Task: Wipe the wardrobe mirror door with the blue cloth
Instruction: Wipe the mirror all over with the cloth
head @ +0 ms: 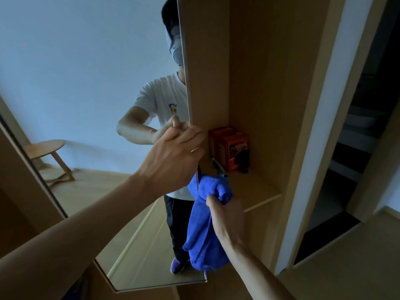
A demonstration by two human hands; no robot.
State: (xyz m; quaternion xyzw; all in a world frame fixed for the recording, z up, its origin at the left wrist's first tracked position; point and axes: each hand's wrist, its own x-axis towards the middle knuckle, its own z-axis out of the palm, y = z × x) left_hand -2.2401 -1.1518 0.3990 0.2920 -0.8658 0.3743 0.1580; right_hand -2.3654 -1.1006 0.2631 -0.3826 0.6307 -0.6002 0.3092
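The left hand (pixel 179 156) had its fingers curled round the free edge of the mirror door (pixel 86 83), near the middle of the view, with the door's glass spreading away toward 9 o'clock and showing a reflected wooden stool (pixel 46 151). The right hand (pixel 227 217), at about 5 o'clock from the left, gripped the blue cloth (pixel 201 230) in a bunch, its loose end hanging down toward 6 o'clock just beside the door's edge. An orange box (pixel 230 148) sat on the wardrobe shelf (pixel 259 191) at 3 o'clock of the left hand
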